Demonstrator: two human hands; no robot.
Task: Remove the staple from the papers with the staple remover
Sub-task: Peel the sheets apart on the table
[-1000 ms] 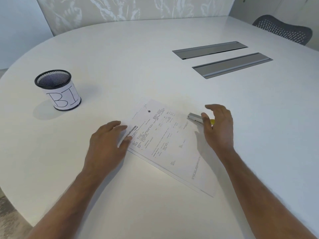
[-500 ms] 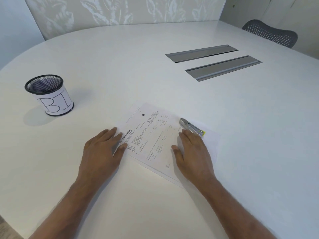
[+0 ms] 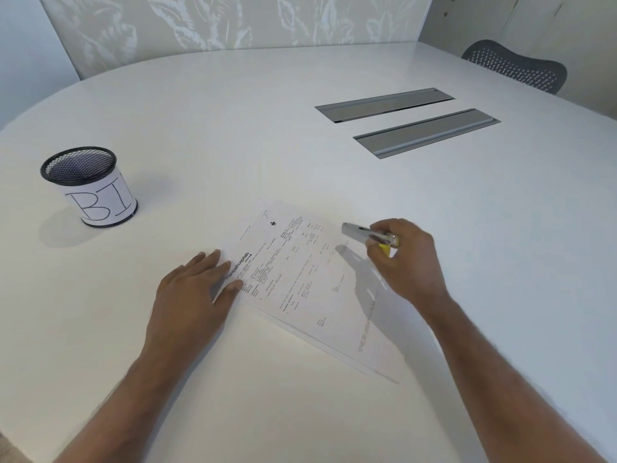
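A stack of printed white papers point(image 3: 300, 282) lies slanted on the white table point(image 3: 233, 128) in front of me. My left hand point(image 3: 190, 295) lies flat on the table, its fingertips resting on the papers' left edge. My right hand point(image 3: 404, 262) grips a silver and yellow staple remover point(image 3: 360, 233), lifted just above the papers' right side with its metal tip pointing left. The staple itself is too small to make out.
A black mesh cup point(image 3: 90, 185) with a white label reading "BI" stands at the left. Two grey metal cable hatches point(image 3: 424, 132) sit in the table further back on the right. A dark mesh chair point(image 3: 517, 68) stands behind the far right edge.
My right hand, which lay flat on the papers just below the staple remover, has closed round the tool and lifted it off the sheet. My left hand has stayed on the papers' edge.
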